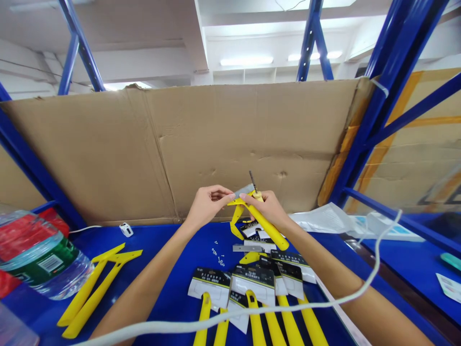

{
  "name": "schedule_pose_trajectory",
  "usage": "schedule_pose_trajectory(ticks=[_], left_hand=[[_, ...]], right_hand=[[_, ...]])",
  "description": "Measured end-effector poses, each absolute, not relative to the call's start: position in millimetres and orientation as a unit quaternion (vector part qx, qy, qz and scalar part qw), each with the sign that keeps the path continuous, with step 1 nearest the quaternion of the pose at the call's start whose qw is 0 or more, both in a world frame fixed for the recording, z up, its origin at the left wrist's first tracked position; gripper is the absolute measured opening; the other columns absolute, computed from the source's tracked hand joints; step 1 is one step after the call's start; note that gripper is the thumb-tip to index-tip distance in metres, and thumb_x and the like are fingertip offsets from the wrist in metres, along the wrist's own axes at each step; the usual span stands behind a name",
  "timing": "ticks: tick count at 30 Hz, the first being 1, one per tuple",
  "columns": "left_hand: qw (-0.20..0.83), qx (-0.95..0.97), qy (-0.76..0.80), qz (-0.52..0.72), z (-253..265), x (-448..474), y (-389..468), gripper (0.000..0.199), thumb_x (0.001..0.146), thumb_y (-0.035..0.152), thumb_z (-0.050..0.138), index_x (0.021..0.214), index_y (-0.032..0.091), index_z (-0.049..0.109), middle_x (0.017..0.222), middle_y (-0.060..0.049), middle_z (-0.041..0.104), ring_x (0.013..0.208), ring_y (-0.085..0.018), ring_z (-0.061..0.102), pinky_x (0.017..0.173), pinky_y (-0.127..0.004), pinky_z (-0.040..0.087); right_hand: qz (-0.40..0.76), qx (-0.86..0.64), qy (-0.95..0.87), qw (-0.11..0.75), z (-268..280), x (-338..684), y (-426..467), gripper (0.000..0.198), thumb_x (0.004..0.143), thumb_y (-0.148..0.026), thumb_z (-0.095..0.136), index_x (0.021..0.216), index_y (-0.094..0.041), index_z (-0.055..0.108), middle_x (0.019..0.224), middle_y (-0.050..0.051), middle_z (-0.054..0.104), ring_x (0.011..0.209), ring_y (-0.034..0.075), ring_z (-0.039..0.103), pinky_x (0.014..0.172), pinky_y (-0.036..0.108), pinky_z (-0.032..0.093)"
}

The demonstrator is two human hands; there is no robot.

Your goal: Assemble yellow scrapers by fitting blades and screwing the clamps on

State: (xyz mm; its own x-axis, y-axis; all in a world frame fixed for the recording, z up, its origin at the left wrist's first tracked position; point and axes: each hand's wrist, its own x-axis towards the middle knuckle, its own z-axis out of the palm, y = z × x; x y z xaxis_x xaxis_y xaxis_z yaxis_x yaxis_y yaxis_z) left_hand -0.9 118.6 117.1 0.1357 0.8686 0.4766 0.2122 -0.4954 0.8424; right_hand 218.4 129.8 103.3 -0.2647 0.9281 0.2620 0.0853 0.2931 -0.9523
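A blue tabletop is shown across the lower frame, backed by a creased cardboard panel; the panel is flanked at left and right by a blue metal frame, and a pale ceiling with lit tubes is seen above. One yellow scraper, with a grey blade along its head, is held at the centre. Its head is pinched between thumb and fingers of the left hand; its handle is gripped by the closed right hand, in which one screwdriver is also held, shaft upward. Two loose yellow handles are laid at lower left, beside one large bottle. Six yellow handles are seen at bottom centre among overlapping printed cards, crossed in front by one white cable. Small fasteners, too tiny to be counted, are scattered left of one loose metal plate.
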Motion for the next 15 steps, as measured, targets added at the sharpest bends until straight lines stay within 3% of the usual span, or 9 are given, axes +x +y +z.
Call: schedule_pose_trajectory(ticks=[5,11,15], left_hand=[[0.287,0.675,0.392,0.556,110.7,2.4,119.7,0.03,0.082,0.049,0.09,0.088,0.02,0.083,0.083,-0.007,0.082,0.074,-0.021,0.074,0.065,-0.032,0.059],[0.27,0.716,0.395,0.508,118.3,2.6,116.8,0.028,0.087,0.047,0.087,0.09,0.02,0.081,0.086,-0.008,0.083,0.077,-0.022,0.076,0.072,-0.034,0.061],[0.145,0.682,0.337,0.633,147.7,-9.9,88.1,0.025,0.093,0.044,0.086,0.104,0.022,0.081,0.099,-0.006,0.082,0.089,-0.019,0.075,0.083,-0.032,0.061]], right_hand=[[0.448,-0.389,-0.651,0.472,104.1,218.1,128.4,0.051,0.077,-0.068,0.087,0.063,-0.021,0.072,0.048,0.004,0.064,0.041,0.017,0.055,0.044,0.03,0.041],[0.447,-0.385,-0.648,0.482,106.6,218.2,126.0,0.052,0.075,-0.068,0.089,0.061,-0.021,0.072,0.049,0.004,0.064,0.041,0.017,0.056,0.043,0.03,0.041],[0.447,-0.382,-0.645,0.487,105.7,221.0,128.5,0.053,0.077,-0.07,0.087,0.064,-0.02,0.073,0.052,0.003,0.065,0.042,0.017,0.059,0.042,0.03,0.042]])
